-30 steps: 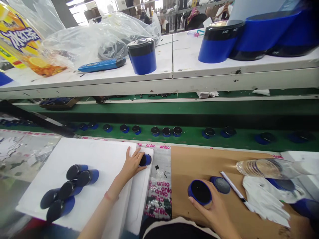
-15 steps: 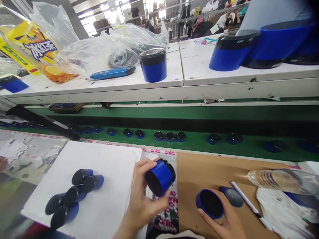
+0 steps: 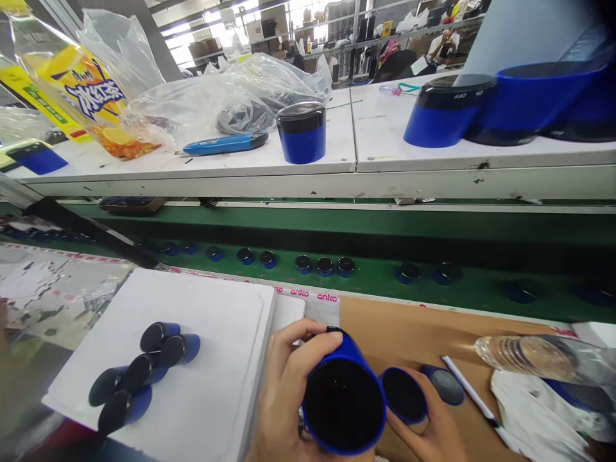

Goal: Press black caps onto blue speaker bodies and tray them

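Blue cylinder (image 3: 344,401) in left hand (image 3: 283,385), partly hidden

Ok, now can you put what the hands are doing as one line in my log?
left hand: holds blue cup, open end toward camera | right hand: holds second blue cup | nearby: white board, black-and-blue cylinders

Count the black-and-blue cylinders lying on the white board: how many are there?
5, all on the white board, bunched together: a back cylinder, a right-hand cylinder, a middle cylinder, a far-left cylinder and a front cylinder.
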The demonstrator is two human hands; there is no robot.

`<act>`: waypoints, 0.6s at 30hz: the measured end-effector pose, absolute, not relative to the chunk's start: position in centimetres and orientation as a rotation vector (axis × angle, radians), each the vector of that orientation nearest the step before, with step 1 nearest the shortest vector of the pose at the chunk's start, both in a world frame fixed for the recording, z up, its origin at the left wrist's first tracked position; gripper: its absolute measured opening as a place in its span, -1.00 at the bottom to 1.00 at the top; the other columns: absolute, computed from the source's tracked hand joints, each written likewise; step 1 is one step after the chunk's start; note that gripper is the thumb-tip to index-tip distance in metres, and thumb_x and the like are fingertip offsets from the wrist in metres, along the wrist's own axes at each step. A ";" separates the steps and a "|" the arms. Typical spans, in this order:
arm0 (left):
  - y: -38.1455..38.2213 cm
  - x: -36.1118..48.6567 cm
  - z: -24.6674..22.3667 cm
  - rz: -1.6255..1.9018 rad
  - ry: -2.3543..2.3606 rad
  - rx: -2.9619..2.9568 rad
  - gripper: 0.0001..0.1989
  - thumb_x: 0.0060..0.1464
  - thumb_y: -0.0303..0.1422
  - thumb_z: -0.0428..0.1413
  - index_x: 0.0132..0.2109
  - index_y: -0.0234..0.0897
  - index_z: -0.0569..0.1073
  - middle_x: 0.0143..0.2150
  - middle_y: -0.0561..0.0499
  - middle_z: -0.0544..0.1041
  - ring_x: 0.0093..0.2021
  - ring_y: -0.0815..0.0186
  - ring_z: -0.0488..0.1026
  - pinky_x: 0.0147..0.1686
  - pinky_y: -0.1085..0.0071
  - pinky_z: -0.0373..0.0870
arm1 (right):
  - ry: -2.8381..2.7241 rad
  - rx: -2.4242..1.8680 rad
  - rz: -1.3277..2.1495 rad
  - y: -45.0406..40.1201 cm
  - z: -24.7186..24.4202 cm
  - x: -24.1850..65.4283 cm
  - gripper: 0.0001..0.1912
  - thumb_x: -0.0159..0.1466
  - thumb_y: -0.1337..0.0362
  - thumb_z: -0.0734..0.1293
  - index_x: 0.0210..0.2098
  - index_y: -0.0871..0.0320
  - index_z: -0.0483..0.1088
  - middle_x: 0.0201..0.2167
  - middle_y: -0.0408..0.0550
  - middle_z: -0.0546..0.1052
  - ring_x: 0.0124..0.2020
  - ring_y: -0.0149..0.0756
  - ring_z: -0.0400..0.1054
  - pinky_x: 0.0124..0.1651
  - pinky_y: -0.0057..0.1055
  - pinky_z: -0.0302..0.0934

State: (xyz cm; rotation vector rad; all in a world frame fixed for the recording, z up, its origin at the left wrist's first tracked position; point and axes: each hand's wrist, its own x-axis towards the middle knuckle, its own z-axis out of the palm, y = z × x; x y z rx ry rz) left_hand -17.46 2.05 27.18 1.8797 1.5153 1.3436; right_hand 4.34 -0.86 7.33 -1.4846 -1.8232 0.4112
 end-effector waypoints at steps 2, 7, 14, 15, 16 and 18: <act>2.0 -17.4 27.5 1.321 1.520 1.893 -0.38 -0.06 -0.48 0.30 0.16 -0.06 0.36 0.08 -0.08 0.34 0.10 0.15 0.40 0.00 0.31 0.48 | -1.821 -1.476 0.442 -0.9 7.0 4.6 -0.58 0.30 0.07 0.41 0.04 0.11 0.32 -0.13 0.03 0.58 -0.16 -0.15 0.58 -0.12 -0.35 0.52; 1.9 -17.1 28.1 1.322 1.516 1.893 -0.36 -0.05 -0.48 0.31 0.17 -0.04 0.35 0.07 -0.09 0.30 0.08 0.14 0.41 -0.03 0.30 0.50 | -1.791 -1.457 0.506 -0.7 6.5 4.6 -0.58 0.30 0.09 0.41 0.07 0.10 0.32 -0.10 0.02 0.57 -0.13 -0.13 0.58 -0.09 -0.34 0.51; 1.8 -16.6 28.8 1.336 1.549 1.905 -0.39 -0.04 -0.47 0.30 0.15 -0.04 0.36 0.03 -0.06 0.31 0.05 0.17 0.42 -0.06 0.33 0.51 | -1.749 -1.454 0.581 -1.1 6.6 4.7 -0.58 0.31 0.11 0.40 0.10 0.06 0.30 -0.05 0.00 0.56 -0.06 -0.14 0.55 -0.05 -0.36 0.49; 1.9 -16.5 28.8 1.334 1.551 1.872 -0.39 -0.06 -0.48 0.29 0.15 -0.02 0.36 0.03 -0.05 0.32 0.05 0.17 0.43 -0.10 0.34 0.52 | -1.743 -1.454 0.590 -1.2 6.5 4.8 -0.58 0.31 0.11 0.40 0.10 0.06 0.30 -0.04 0.00 0.56 -0.05 -0.14 0.55 -0.04 -0.36 0.49; 2.0 -16.5 28.8 1.336 1.542 1.842 -0.38 -0.07 -0.48 0.29 0.15 -0.01 0.36 0.04 -0.06 0.33 0.07 0.15 0.43 -0.11 0.35 0.53 | -1.737 -1.452 0.596 -1.2 6.3 4.8 -0.57 0.31 0.11 0.40 0.11 0.06 0.30 -0.03 0.00 0.56 -0.04 -0.14 0.55 -0.02 -0.35 0.49; 2.5 -16.4 28.6 1.361 1.487 1.828 -0.37 -0.05 -0.43 0.31 0.17 -0.01 0.35 0.06 -0.08 0.37 0.10 0.10 0.43 -0.08 0.29 0.55 | -1.728 -1.446 0.597 -1.3 5.8 5.1 -0.57 0.30 0.12 0.42 0.11 0.05 0.32 -0.03 -0.01 0.57 -0.05 -0.15 0.56 -0.02 -0.36 0.49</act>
